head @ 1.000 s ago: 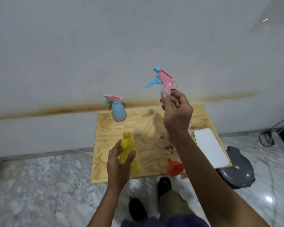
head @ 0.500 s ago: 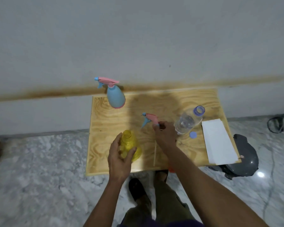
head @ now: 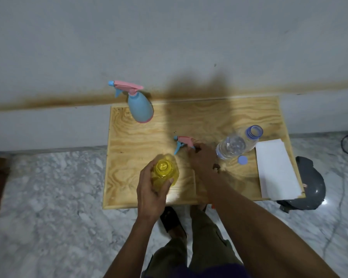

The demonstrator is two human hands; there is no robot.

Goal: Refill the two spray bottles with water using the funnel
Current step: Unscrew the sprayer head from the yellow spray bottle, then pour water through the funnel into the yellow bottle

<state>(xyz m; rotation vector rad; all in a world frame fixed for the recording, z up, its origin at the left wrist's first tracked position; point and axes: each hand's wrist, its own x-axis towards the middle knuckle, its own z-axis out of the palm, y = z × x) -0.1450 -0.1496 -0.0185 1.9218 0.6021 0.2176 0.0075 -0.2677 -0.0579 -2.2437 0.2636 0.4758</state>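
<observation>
Nearest, at 6 o'clock on the plywood counter (head: 129, 149), the left hand (head: 150, 189) curls its fingers round the uncapped yellow spray bottle (head: 165, 173), which stands upright with its open neck up. Just past it toward 12 o'clock, the right hand (head: 202, 159) pinches the pink-and-blue trigger sprayer head (head: 183, 143) low against the counter, with the clear water bottle (head: 237, 145) lying at 3 o'clock, its blue cap (head: 242, 159) beside it and a white sheet (head: 275, 169) farther right. Farthest, at 11 o'clock, the blue spray bottle (head: 140, 107) stands capped by the wall.
</observation>
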